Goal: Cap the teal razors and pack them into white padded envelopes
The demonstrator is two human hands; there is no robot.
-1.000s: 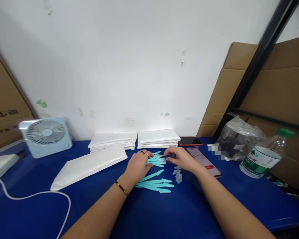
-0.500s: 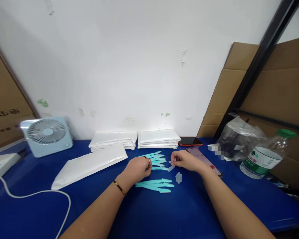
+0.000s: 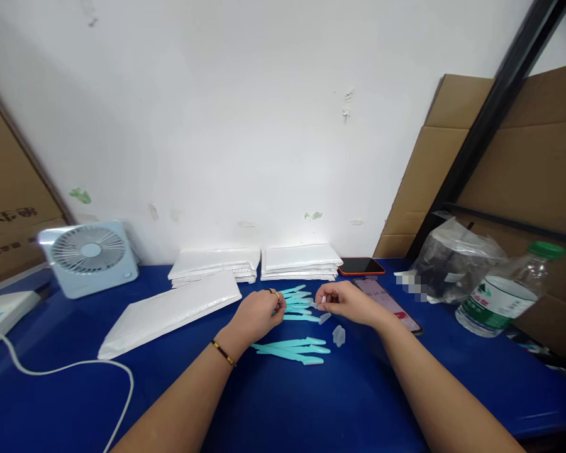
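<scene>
My left hand (image 3: 260, 313) is closed over the handle ends of a fanned row of turquoise eyebrow razors (image 3: 298, 309), pinching one of them, its fingers partly hidden. My right hand (image 3: 343, 299) has thumb and fingers pinched on a small clear plastic blade cap (image 3: 315, 305) at the blade ends of that row. Just below those fingertips, another clear cap (image 3: 325, 318) sits at the tip of the row's lowest razor. Several more turquoise razors (image 3: 290, 347) lie fanned nearer to me. Beside them is a little group of loose clear caps (image 3: 338, 336).
White padded mailers (image 3: 170, 313) lie at left, with two stacks (image 3: 299, 259) by the wall. Two phones (image 3: 362, 267) lie right of the stacks. A fan (image 3: 90, 255) and white cable (image 3: 127, 393) are left; a plastic bag (image 3: 453, 258) and water bottle (image 3: 497, 296) stand right.
My right hand has moved slightly left, bringing its fingertips closer to the razor row's blade ends. My left hand has shifted a little up and left.
</scene>
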